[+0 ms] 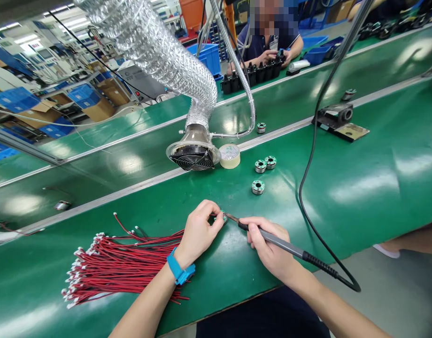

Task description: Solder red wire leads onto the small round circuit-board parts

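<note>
My left hand [203, 225], with a blue strap at the wrist, pinches a small round part with a green face [224, 218], mostly hidden by the fingers. A soldering iron [281, 243] is gripped in my right hand [270, 244], its tip touching or very close to that part. Beside my left forearm lies a big bundle of red and black wires [131, 267] with white connectors at their left ends. Farther back on the green bench [343, 202] sit a single round motor part [258, 187] and a pair of similar ones [265, 164].
A fume extractor fan [195, 157] hangs over the bench on a silver duct [159, 51], beside a tape roll [230, 156]. The iron's cable [302, 188] loops at right, near a metal fixture [339, 122]. Across the conveyor, a person [268, 37] handles black parts.
</note>
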Tool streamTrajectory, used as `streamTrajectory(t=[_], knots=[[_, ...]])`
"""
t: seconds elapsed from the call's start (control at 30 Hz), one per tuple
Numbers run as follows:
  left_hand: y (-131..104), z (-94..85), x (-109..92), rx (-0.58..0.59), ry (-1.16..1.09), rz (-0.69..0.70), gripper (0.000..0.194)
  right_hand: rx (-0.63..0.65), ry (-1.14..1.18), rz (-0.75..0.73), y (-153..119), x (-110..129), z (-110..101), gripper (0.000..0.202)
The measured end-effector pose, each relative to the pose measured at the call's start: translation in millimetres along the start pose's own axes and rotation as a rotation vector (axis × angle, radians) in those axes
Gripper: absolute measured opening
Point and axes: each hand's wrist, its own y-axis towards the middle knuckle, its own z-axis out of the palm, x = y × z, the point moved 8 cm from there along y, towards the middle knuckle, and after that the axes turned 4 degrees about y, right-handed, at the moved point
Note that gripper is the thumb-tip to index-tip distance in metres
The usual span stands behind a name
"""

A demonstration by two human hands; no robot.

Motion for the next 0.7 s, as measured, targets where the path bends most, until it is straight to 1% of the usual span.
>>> streamTrajectory(t=[0.13,0.27,0.37,0.7], knots=[[-1,0.6,-1,-0.005,0.013,0.003,0.016,0.011,0.037,0.049,-4,-10,0,0.029],[-2,0.9,-1,-0.009,0.012,0.011,0.015,-0.044,0.045,0.061,-8,-15,-6,0.026],[-1,1.0,-1,-0.010,0.018,0.012,0.015,-0.081,0.041,0.048,-7,-13,-10,0.026],[0,0.5,-3,-0.004,0.057,0.006,0.015,-0.124,-0.032,-0.023,-3,1,-12,0.027]])
